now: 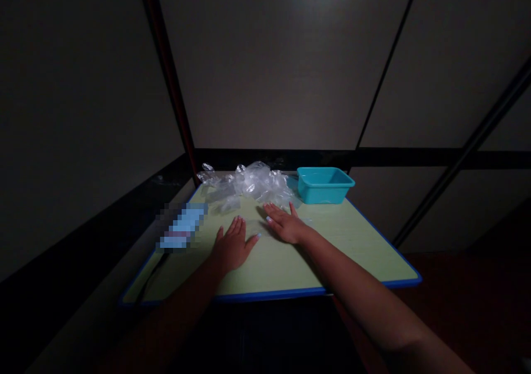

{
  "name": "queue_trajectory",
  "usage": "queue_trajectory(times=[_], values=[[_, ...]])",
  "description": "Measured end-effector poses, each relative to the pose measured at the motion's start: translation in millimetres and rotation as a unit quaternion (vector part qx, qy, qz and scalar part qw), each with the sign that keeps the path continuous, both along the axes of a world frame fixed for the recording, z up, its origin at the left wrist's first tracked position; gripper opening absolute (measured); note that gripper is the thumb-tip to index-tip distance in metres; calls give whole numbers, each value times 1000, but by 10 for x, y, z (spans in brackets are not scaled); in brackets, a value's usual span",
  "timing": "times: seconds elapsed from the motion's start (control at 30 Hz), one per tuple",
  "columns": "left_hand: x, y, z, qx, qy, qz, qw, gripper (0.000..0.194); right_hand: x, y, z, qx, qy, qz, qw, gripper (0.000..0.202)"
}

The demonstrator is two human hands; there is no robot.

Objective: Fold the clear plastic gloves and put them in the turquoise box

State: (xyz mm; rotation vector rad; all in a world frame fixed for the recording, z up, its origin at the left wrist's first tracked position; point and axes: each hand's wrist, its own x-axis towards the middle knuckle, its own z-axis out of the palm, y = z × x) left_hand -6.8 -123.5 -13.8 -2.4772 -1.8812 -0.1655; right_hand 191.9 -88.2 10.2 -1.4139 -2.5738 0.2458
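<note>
My left hand [234, 245] lies palm down near the middle of the pale green table [352, 252], its fingers stretched forward and its thumb spread to the right. To the right and slightly farther off, my right hand [286, 224] is palm down with the fingers extended. A faint clear film [306, 220] shows beside the right hand; how much of it lies beneath the hands is hard to tell. Behind both hands sits a heap of crumpled clear plastic [259, 181]. Neither hand grips anything visible.
A turquoise bin [326, 192] stands at the back right of the table, beside the plastic heap. At the left edge lies a blurred, pixelated flat object [182, 227], with a dark cord [151, 277] running toward the front. Walls rise behind and to the left.
</note>
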Motion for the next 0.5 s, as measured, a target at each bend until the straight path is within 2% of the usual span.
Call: queue_trajectory(times=[0.13,0.33,0.5], values=[[4,0,17,-10,7,5,1000,64,113,25,4,-19,-3,-23,1000,55],[3,11,15,-22,23,10,999,64,7,-19,-23,-24,22,47,998,54],[-8,37,-7,-30,26,17,999,65,-55,-25,-66,-33,19,67,997,51]])
